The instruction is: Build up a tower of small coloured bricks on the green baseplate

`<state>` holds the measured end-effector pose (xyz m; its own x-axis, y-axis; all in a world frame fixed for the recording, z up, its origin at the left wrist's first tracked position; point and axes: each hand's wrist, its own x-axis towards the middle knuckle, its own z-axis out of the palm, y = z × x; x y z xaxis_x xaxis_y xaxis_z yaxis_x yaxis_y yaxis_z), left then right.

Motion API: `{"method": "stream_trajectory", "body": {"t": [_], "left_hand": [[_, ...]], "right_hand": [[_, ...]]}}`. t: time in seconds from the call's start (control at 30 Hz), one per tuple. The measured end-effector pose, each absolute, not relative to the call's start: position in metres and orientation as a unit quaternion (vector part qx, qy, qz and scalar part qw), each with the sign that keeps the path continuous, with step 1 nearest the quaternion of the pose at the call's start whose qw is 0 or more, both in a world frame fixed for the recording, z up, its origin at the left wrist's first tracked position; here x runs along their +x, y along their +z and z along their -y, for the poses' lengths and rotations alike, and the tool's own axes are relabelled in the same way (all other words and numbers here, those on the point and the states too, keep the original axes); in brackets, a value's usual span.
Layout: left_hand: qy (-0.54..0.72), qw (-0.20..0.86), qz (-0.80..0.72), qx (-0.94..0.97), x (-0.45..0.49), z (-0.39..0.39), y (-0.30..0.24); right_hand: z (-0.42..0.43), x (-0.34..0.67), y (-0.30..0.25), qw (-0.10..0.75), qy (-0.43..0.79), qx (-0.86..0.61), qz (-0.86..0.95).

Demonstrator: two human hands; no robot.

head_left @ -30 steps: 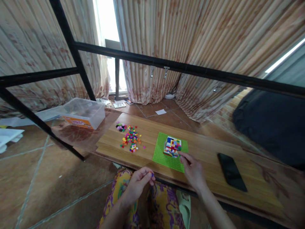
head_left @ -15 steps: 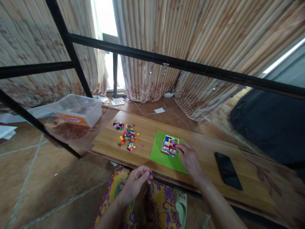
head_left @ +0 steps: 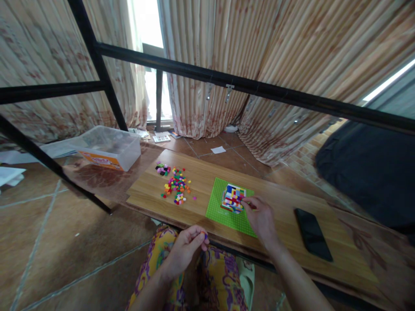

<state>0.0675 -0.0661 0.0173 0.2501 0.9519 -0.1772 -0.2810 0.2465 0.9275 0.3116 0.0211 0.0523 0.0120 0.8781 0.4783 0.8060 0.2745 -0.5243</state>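
A block of many-coloured toy bricks [head_left: 232,198] stands on a green studded baseplate [head_left: 214,207]. My right hand [head_left: 261,216] is at the block's right side, fingertips pinched against its edge; whatever sits between them is too small to make out. Above my lap, near the bench's front edge, my left hand [head_left: 188,246] is closed, with small toy bricks [head_left: 205,235], purple and orange, between thumb and fingers. Left of the baseplate lies a spread of loose toy bricks [head_left: 178,182] in mixed colours, and a single pink brick [head_left: 195,198] lies apart from them.
A black phone [head_left: 313,234] lies on the wooden board [head_left: 282,207] to the right. At the back left stands a clear plastic box [head_left: 129,151] with an orange label. A black metal rail [head_left: 181,68] crosses above the board, before the curtains [head_left: 207,39].
The whole view has shifted slightly. My right hand stays at the block's right edge, and my left hand still holds its small bricks.
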Motion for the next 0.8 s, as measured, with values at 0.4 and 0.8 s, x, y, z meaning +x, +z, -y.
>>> {"method": "stream_trajectory", "body": {"t": [0.4,0.8], "left_hand": [[0.455,0.672,-0.416,0.410,0.067,0.065,0.016],[0.462,0.672,-0.412,0.407,0.068,0.068,0.015]], "right_hand": [[-0.013,0.312,0.043,0.336,-0.065,-0.557,0.757],[-0.006,0.311,0.036,0.368,-0.015,-0.543,0.754]]}}
